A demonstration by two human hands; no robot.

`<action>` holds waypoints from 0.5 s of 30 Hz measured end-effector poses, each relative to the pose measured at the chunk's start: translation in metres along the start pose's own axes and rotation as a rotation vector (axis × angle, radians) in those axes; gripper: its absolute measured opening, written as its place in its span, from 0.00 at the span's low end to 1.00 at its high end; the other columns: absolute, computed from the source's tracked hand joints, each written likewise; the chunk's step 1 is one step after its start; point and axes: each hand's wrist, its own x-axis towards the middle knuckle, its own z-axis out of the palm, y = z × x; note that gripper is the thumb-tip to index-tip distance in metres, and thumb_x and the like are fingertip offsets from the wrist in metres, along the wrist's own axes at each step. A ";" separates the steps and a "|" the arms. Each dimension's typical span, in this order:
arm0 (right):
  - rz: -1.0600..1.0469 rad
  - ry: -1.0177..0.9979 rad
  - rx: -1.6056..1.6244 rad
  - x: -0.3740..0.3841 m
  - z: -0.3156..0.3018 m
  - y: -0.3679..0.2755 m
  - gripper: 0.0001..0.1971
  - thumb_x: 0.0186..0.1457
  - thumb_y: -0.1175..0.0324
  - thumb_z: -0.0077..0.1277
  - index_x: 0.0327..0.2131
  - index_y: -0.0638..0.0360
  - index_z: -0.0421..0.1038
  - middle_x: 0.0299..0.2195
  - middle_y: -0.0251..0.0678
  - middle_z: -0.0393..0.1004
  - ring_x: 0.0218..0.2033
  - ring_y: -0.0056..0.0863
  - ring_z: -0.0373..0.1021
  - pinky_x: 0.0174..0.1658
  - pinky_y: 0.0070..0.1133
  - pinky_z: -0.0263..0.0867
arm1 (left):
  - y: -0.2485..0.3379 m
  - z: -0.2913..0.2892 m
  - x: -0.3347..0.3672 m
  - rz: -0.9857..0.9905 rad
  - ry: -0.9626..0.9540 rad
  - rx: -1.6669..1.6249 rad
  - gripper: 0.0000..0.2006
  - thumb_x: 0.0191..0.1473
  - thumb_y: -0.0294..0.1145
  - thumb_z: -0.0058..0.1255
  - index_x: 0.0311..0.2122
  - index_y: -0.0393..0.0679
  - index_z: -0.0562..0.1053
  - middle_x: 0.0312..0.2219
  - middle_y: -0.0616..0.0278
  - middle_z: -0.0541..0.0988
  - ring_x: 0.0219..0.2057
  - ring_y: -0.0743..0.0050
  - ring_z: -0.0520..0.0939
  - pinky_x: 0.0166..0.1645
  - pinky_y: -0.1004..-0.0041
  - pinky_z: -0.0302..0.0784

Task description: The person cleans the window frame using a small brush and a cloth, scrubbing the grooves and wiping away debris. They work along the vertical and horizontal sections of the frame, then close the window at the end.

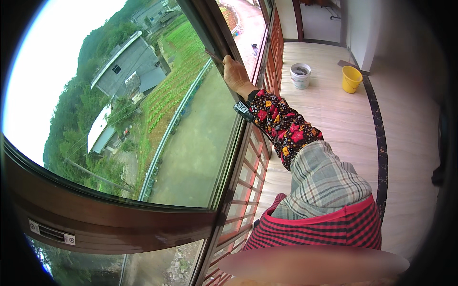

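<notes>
My right hand [234,75] reaches up to the brown window frame [217,35] at upper centre, its fingers curled closed. A thin brown piece [213,56] sticks out of the fist to the left, in front of the glass; its kind and the part inside the fingers are hidden. On that arm is a floral sleeve cover [287,125] over a grey plaid sleeve [324,178], with a dark band and small device [243,110] at the wrist. The large window pane [191,157] lies left of the hand. My left hand is out of view.
A white bucket [300,76] with dark contents and a yellow bucket [351,79] stand on the pale tiled floor [324,109]. Red-brown railings [245,183] run below the window. A latch [51,232] sits in the lower frame. Outside are a house, crops and a road.
</notes>
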 end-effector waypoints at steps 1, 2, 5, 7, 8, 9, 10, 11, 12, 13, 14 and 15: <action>0.008 0.002 -0.004 0.000 0.000 0.000 0.05 0.58 0.74 0.40 0.37 0.59 0.57 0.30 0.53 0.73 0.34 0.58 0.70 0.38 0.44 0.66 | 0.004 0.003 0.001 -0.006 -0.014 0.011 0.20 0.49 0.25 0.55 0.50 0.35 0.72 0.43 0.52 0.79 0.42 0.61 0.81 0.46 0.65 0.78; 0.016 -0.011 -0.006 0.000 0.000 -0.001 0.05 0.58 0.74 0.40 0.37 0.59 0.57 0.30 0.53 0.73 0.34 0.58 0.70 0.38 0.44 0.66 | 0.006 0.006 0.002 -0.009 -0.024 0.020 0.20 0.49 0.25 0.55 0.50 0.35 0.72 0.43 0.53 0.79 0.42 0.61 0.80 0.46 0.65 0.78; 0.031 -0.044 -0.023 -0.001 -0.002 -0.004 0.05 0.58 0.75 0.40 0.37 0.60 0.56 0.30 0.55 0.73 0.34 0.58 0.70 0.38 0.45 0.66 | 0.009 0.014 0.009 -0.024 -0.045 0.045 0.21 0.49 0.25 0.56 0.50 0.35 0.72 0.43 0.53 0.79 0.41 0.62 0.80 0.46 0.65 0.78; 0.022 -0.038 0.006 -0.001 -0.004 -0.007 0.05 0.58 0.75 0.40 0.37 0.60 0.56 0.29 0.55 0.73 0.35 0.59 0.70 0.39 0.45 0.66 | 0.010 0.020 0.014 -0.036 -0.056 0.056 0.21 0.49 0.25 0.56 0.50 0.35 0.72 0.43 0.53 0.79 0.41 0.62 0.80 0.46 0.66 0.78; 0.030 -0.053 0.003 0.000 -0.005 -0.009 0.05 0.59 0.74 0.41 0.38 0.60 0.56 0.29 0.55 0.72 0.34 0.59 0.71 0.38 0.44 0.67 | 0.010 0.023 0.016 -0.042 -0.060 0.062 0.21 0.49 0.25 0.56 0.50 0.35 0.72 0.43 0.54 0.79 0.41 0.62 0.80 0.46 0.66 0.78; 0.048 -0.085 0.023 0.001 -0.006 -0.011 0.06 0.59 0.74 0.41 0.38 0.60 0.56 0.28 0.55 0.73 0.33 0.58 0.71 0.37 0.44 0.67 | 0.011 0.026 0.018 -0.047 -0.065 0.071 0.21 0.49 0.25 0.57 0.50 0.35 0.72 0.42 0.54 0.79 0.41 0.62 0.80 0.46 0.66 0.78; 0.064 -0.116 0.043 0.002 -0.008 -0.013 0.06 0.60 0.73 0.42 0.38 0.60 0.56 0.28 0.54 0.73 0.33 0.58 0.71 0.37 0.44 0.67 | 0.012 0.028 0.019 -0.049 -0.069 0.077 0.21 0.49 0.25 0.57 0.50 0.35 0.72 0.42 0.54 0.79 0.41 0.62 0.80 0.46 0.66 0.78; 0.081 -0.176 0.070 0.001 -0.011 -0.014 0.07 0.60 0.73 0.43 0.39 0.60 0.56 0.28 0.54 0.73 0.32 0.57 0.71 0.37 0.44 0.67 | 0.012 0.030 0.020 -0.050 -0.076 0.079 0.21 0.49 0.26 0.57 0.50 0.35 0.72 0.42 0.54 0.79 0.41 0.63 0.80 0.46 0.66 0.78; 0.047 -0.134 0.102 0.000 -0.015 -0.014 0.06 0.61 0.72 0.43 0.39 0.60 0.58 0.28 0.54 0.73 0.33 0.57 0.72 0.36 0.44 0.67 | 0.012 0.032 0.021 -0.052 -0.079 0.083 0.21 0.49 0.26 0.57 0.50 0.35 0.72 0.42 0.54 0.79 0.41 0.63 0.80 0.46 0.66 0.78; 0.019 -0.126 0.140 -0.003 -0.021 -0.013 0.07 0.61 0.71 0.43 0.40 0.60 0.59 0.29 0.53 0.74 0.33 0.56 0.72 0.36 0.44 0.67 | 0.013 0.033 0.021 -0.057 -0.084 0.086 0.21 0.49 0.26 0.57 0.50 0.36 0.72 0.42 0.54 0.79 0.41 0.63 0.80 0.46 0.66 0.78; -0.008 -0.124 0.172 -0.008 -0.028 -0.011 0.07 0.61 0.70 0.44 0.40 0.60 0.60 0.29 0.53 0.75 0.34 0.56 0.72 0.36 0.44 0.67 | 0.012 0.033 0.022 -0.062 -0.088 0.089 0.21 0.49 0.26 0.57 0.50 0.36 0.72 0.42 0.55 0.79 0.41 0.63 0.80 0.46 0.66 0.78; 0.028 -0.146 0.185 -0.015 -0.039 -0.007 0.07 0.61 0.69 0.44 0.41 0.60 0.62 0.30 0.53 0.75 0.34 0.55 0.73 0.36 0.43 0.67 | 0.011 0.032 0.021 -0.068 -0.103 0.097 0.21 0.49 0.26 0.58 0.50 0.36 0.72 0.42 0.55 0.79 0.41 0.63 0.80 0.46 0.67 0.78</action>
